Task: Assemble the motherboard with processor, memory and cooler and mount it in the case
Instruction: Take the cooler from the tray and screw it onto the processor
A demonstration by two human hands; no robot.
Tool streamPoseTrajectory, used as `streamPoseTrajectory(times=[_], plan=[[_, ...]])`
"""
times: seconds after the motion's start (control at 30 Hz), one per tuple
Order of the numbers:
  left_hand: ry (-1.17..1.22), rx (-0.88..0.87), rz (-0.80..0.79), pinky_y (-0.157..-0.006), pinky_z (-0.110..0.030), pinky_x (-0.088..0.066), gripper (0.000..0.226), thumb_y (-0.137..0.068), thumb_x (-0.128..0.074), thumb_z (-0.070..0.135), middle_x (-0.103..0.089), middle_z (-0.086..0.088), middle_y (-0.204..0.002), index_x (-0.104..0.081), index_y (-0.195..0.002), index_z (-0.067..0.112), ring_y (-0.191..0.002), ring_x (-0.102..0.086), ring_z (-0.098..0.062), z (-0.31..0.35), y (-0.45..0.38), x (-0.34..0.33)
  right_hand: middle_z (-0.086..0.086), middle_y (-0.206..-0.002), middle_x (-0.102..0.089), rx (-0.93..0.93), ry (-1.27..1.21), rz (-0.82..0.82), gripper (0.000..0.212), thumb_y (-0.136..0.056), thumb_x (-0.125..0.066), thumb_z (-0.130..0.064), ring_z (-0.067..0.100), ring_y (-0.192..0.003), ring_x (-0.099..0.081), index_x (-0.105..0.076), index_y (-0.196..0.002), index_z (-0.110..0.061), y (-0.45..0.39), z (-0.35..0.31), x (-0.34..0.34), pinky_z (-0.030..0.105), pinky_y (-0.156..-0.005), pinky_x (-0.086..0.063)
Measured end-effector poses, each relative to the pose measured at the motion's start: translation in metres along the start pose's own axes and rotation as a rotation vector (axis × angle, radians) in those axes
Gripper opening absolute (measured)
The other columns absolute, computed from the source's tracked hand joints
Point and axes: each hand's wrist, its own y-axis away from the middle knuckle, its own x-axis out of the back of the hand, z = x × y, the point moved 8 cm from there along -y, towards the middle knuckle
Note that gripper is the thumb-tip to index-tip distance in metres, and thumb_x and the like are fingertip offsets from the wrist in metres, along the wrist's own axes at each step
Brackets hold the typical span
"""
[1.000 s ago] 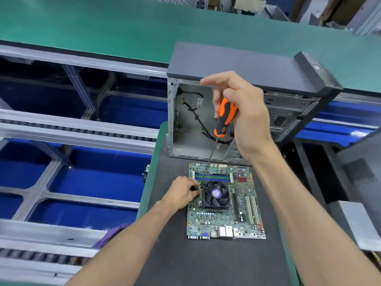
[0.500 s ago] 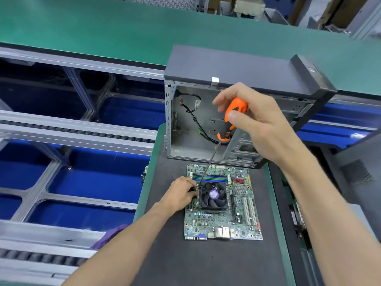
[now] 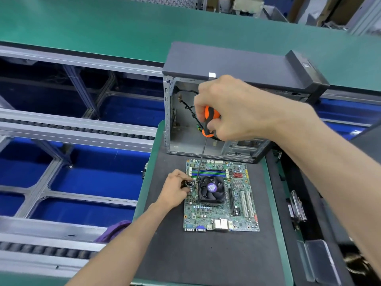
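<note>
Gripping the orange-and-black handle of a screwdriver (image 3: 208,122), the right hand (image 3: 237,108) is hovering above and behind the motherboard (image 3: 221,196), fingers curled round the handle, knuckles facing up, wrist bent, and the forearm running in from the lower right. That grip is clenched firmly on the tool. The thin dark shaft is slanting down and slightly left from the handle, its tip meeting the far-left corner of the cooler (image 3: 211,188), which is sitting on the motherboard with its black fan facing up.

The left hand (image 3: 175,188) is resting at the motherboard's left edge, just beside the cooler; its fingertips are curled in toward the shaft's tip and appear to be pinching something small and dark there, though I cannot tell what it is or how tightly this grip is holding. The left forearm is reaching in from the lower left.

The motherboard is lying flat on the dark tabletop (image 3: 206,261). Behind it, the case (image 3: 226,65) is standing with its open side facing the motherboard, and loose cables are showing inside.
</note>
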Motion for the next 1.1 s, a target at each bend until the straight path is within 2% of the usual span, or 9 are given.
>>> streamPoseTrajectory(times=[0.1, 0.2, 0.27, 0.4, 0.53, 0.73, 0.87, 0.97, 1.1], plan=[[-0.036, 0.001, -0.081, -0.101, -0.013, -0.03, 0.024, -0.092, -0.066, 0.005, -0.046, 0.002, -0.12, -0.069, -0.115, 0.01, -0.114, -0.044, -0.012, 0.002, -0.001, -0.008, 0.001, -0.073, -0.055, -0.073, 0.067, 0.06, 0.005, -0.077, -0.065, -0.02, 0.025, -0.074, -0.049, -0.062, -0.073, -0.018, -0.005, 0.011, -0.001, 0.031, -0.06, -0.039], [-0.069, 0.01, -0.105, -0.109, -0.024, -0.032, 0.025, -0.092, -0.067, 0.013, -0.043, 0.002, -0.117, -0.067, -0.117, 0.007, -0.11, -0.037, -0.016, 0.006, -0.005, -0.016, 0.002, -0.067, -0.03, -0.268, 0.128, 0.142, 0.026, -0.09, -0.057, -0.034, 0.03, -0.062, -0.04, -0.06, -0.08, -0.009, 0.003, 0.032, 0.002, 0.036, -0.061, -0.039], [-0.078, 0.029, -0.086, -0.107, -0.024, -0.032, 0.028, -0.092, -0.068, 0.015, -0.045, 0.002, -0.116, -0.066, -0.119, 0.006, -0.105, -0.033, -0.015, 0.008, -0.006, -0.018, 0.002, -0.069, -0.03, -0.288, 0.18, 0.134, 0.027, -0.091, -0.056, -0.037, 0.032, -0.067, -0.04, -0.059, -0.083, -0.012, 0.009, 0.035, 0.004, 0.036, -0.063, -0.039], [-0.077, 0.035, -0.044, -0.097, -0.019, -0.035, 0.023, -0.09, -0.071, 0.018, -0.044, 0.01, -0.107, -0.07, -0.111, 0.009, -0.106, -0.039, -0.017, 0.007, -0.006, -0.018, -0.004, -0.079, -0.059, -0.14, -0.03, 0.007, 0.015, -0.071, -0.062, -0.015, 0.021, -0.076, -0.053, -0.06, -0.085, -0.02, 0.009, 0.021, 0.002, 0.038, -0.071, -0.052], [-0.043, 0.043, 0.024, -0.091, -0.022, -0.036, 0.014, -0.087, -0.075, 0.022, -0.05, 0.012, -0.106, -0.073, -0.099, 0.016, -0.107, -0.046, -0.015, 0.001, -0.004, -0.016, -0.014, -0.072, -0.051, -0.117, -0.052, 0.029, 0.018, -0.067, -0.062, -0.009, 0.014, -0.07, -0.045, -0.061, -0.082, -0.019, 0.004, 0.021, -0.003, 0.019, -0.067, -0.043], [-0.09, 0.149, 0.008, -0.095, -0.021, -0.045, 0.014, -0.088, -0.074, 0.018, -0.045, 0.003, -0.117, -0.071, -0.1, 0.013, -0.102, -0.056, -0.013, 0.005, -0.006, -0.015, 0.003, -0.068, -0.042, -0.164, 0.074, 0.118, 0.019, -0.083, -0.056, -0.03, 0.038, -0.077, -0.053, -0.047, -0.075, -0.015, -0.006, 0.028, -0.004, 0.045, -0.067, -0.053], [-0.05, 0.309, 0.02, -0.094, -0.026, -0.046, 0.024, -0.087, -0.066, 0.002, -0.04, -0.005, -0.126, -0.067, -0.105, 0.018, -0.1, -0.06, -0.023, 0.008, -0.006, -0.013, -0.001, -0.08, -0.059, -0.098, -0.063, 0.072, 0.022, -0.072, -0.064, -0.018, 0.017, -0.074, -0.05, -0.056, -0.092, -0.019, 0.0, 0.025, -0.005, 0.035, -0.067, -0.048], [0.071, 0.463, 0.04, -0.087, -0.026, -0.043, 0.037, -0.084, -0.061, -0.004, -0.041, -0.009, -0.13, -0.06, -0.113, 0.02, -0.088, -0.054, -0.022, 0.001, -0.007, -0.006, -0.01, -0.073, -0.055, -0.145, -0.107, 0.03, 0.022, -0.069, -0.065, -0.011, 0.0, -0.068, -0.044, -0.055, -0.085, -0.023, 0.005, 0.033, -0.005, 0.03, -0.062, -0.038], [0.194, 0.556, 0.026, -0.099, -0.038, -0.048, 0.047, -0.084, -0.065, -0.004, -0.053, -0.013, -0.126, -0.053, -0.124, 0.017, -0.108, -0.056, -0.026, -0.011, -0.005, -0.005, 0.0, -0.073, -0.044, -0.225, 0.02, 0.121, 0.017, -0.082, -0.065, -0.032, 0.029, -0.075, -0.051, -0.059, -0.084, -0.015, 0.006, 0.034, -0.006, 0.035, -0.064, -0.045]])
